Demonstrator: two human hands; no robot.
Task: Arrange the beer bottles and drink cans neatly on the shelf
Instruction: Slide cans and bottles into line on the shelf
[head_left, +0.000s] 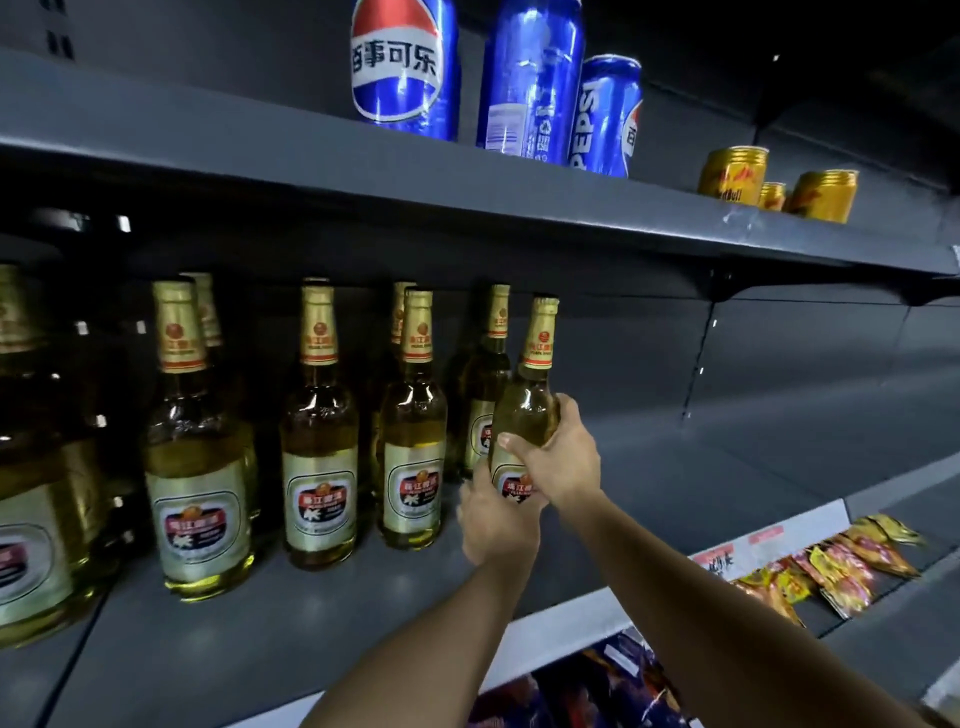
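Note:
Both my hands hold one beer bottle (525, 400) at the right end of the row on the middle shelf (322, 618). My right hand (561, 457) grips its shoulder and upper body. My left hand (496, 519) wraps its lower body and hides the base, so I cannot tell whether it stands on the shelf. The bottle leans slightly. Several more beer bottles (197, 457) with gold labels stand to the left, in front and back rows. On the upper shelf (260, 156) stand three blue Pepsi cans (405, 67) and three gold Red Bull cans (732, 174).
To the right of the held bottle the middle shelf shows bare grey surface up to a vertical joint (698, 364). Below, a lower shelf holds snack packets (831, 566) behind a price strip (737, 551). The upper shelf's edge hangs just above the bottle caps.

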